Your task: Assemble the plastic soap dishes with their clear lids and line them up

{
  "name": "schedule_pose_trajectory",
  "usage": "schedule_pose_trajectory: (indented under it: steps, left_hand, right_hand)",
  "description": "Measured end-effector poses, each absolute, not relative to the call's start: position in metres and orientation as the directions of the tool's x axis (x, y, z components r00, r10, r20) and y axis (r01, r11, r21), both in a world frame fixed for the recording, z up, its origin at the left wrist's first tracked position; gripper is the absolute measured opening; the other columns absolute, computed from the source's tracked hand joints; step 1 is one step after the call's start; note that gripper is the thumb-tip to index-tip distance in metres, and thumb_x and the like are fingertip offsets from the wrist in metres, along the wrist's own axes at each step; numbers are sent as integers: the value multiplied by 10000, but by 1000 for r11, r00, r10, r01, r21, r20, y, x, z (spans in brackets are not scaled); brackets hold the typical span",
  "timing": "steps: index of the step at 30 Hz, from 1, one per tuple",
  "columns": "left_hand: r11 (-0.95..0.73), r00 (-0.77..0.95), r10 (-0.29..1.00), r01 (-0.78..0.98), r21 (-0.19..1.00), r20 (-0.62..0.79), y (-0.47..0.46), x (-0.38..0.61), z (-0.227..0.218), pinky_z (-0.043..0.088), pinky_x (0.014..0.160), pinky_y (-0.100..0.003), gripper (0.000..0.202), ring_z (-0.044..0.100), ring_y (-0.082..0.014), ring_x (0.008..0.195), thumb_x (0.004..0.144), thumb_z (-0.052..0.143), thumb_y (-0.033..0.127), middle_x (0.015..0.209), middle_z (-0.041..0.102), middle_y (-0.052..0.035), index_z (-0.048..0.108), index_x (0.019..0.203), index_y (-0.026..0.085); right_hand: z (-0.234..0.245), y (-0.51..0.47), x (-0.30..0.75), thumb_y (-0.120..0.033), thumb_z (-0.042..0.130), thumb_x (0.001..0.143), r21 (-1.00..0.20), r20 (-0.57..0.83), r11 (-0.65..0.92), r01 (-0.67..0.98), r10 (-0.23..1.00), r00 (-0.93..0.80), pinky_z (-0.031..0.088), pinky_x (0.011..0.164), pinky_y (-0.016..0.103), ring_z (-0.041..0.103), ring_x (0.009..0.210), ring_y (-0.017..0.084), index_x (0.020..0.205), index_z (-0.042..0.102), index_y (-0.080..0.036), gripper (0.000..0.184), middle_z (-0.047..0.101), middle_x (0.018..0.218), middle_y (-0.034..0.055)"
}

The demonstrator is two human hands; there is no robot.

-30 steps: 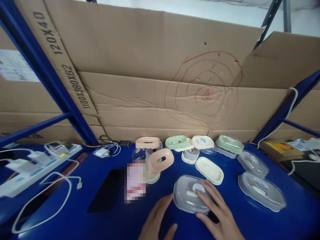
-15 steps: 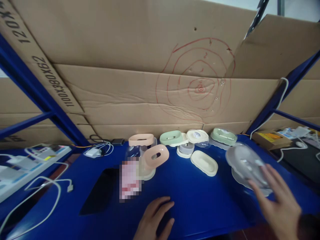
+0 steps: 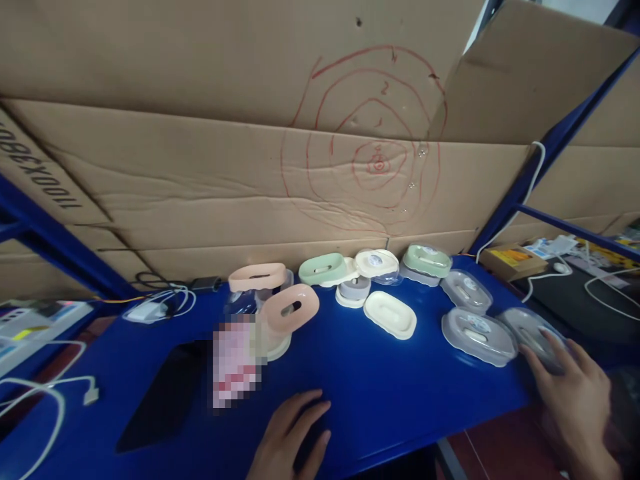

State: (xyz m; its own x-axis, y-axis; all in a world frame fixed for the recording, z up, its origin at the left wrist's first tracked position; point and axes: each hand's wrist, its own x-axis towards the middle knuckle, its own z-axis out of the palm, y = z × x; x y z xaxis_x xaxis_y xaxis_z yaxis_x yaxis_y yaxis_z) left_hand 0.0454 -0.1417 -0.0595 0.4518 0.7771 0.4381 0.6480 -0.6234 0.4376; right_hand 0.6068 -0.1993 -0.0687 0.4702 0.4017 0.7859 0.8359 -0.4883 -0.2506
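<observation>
The right hand (image 3: 575, 387) is grasping a grey box (image 3: 533, 333) under a clear cover, the thumb at its near left side and the fingers over its top, by the desk's right edge; whether the box bears fully on the desk (image 3: 350, 427) or is held a little above it, I cannot tell. The left hand (image 3: 293, 433) is empty, fingers loosely bent and apart, low over the near part of the desk. The step in hand looks like placing the held box in line with its neighbours; the next move would call for a level base, clear of the edge, before the fingers loosen. Just to its left sits a 2nd covered grey box (image 3: 480, 337), with a 3rd covered grey box (image 3: 467, 291) behind, and a covered green box (image 3: 425, 260) farther back. Toward the middle lie a cream tray (image 3: 390, 315), a small grey ring (image 3: 356, 287), a cream lid (image 3: 376, 263) and a green lid (image 3: 323, 269). Farther left are 2 peach lids (image 3: 290, 309), a blurred-out pink item (image 3: 235, 363) and a flat black object (image 3: 163, 393).
</observation>
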Motion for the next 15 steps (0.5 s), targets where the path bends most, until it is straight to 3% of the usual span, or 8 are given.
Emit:
schedule_pose_trajectory:
  steps: [3, 7, 9, 11, 13, 15]
  left_hand:
    - [-609, 433, 788, 651, 452, 437, -145, 48, -55, 676, 992, -398, 308, 771, -257, 1197, 1055, 631, 413, 1347, 765, -38, 736, 1341, 367]
    - [-581, 422, 811, 664, 470, 405, -148, 53, -48, 669, 1010, -483, 297, 748, -288, 1234, 1067, 602, 392, 1358, 752, -56, 742, 1326, 351]
    - [-575, 427, 816, 671, 468, 391, -149, 55, -46, 669, 1003, -520, 294, 740, -301, 1240, 1070, 597, 377, 1359, 748, -63, 736, 1327, 344]
    - [-581, 431, 811, 672, 460, 395, -150, 57, -46, 664, 1005, -548, 288, 739, -307, 1233, 1071, 594, 358, 1351, 747, -70, 731, 1324, 334]
    - [-586, 435, 807, 674, 450, 400, -151, 59, -46, 652, 1022, -560, 282, 737, -305, 1226, 1070, 595, 334, 1345, 744, -73, 724, 1321, 323]
    - [-593, 441, 802, 674, 441, 403, -153, 60, -46, 647, 1030, -546, 282, 734, -295, 1222, 1070, 597, 318, 1349, 737, -72, 713, 1327, 320]
  right_hand:
    - [-72, -196, 599, -680, 578, 997, -211, 773, -394, 894, 493, 400, 499, 1090, 666, 628, 1340, 485, 1412, 729, -229, 631, 641, 1463, 226]
    - [-60, -201, 582, -654, 584, 1013, -278, 760, -308, 910, 509, 404, 463, 1137, 719, 522, 1466, 513, 1541, 608, -150, 730, 527, 1600, 270]
    - [-45, -202, 559, -528, 630, 1031, -298, 794, -275, 914, 460, 397, 430, 1195, 690, 488, 1510, 480, 1554, 591, -152, 646, 530, 1608, 260]
    - [-30, -197, 527, -415, 601, 1064, -306, 830, -174, 936, 432, 352, 434, 1215, 656, 567, 1456, 425, 1502, 633, -169, 504, 630, 1516, 222]
    - [-20, -183, 490, -376, 555, 1088, -299, 794, 25, 954, 561, 234, 506, 1163, 599, 663, 1347, 364, 1442, 664, -197, 411, 715, 1401, 169]
    - [-19, -161, 454, -419, 566, 1087, -262, 639, 193, 946, 769, 20, 521, 1153, 567, 660, 1350, 344, 1470, 635, -232, 432, 695, 1449, 146]
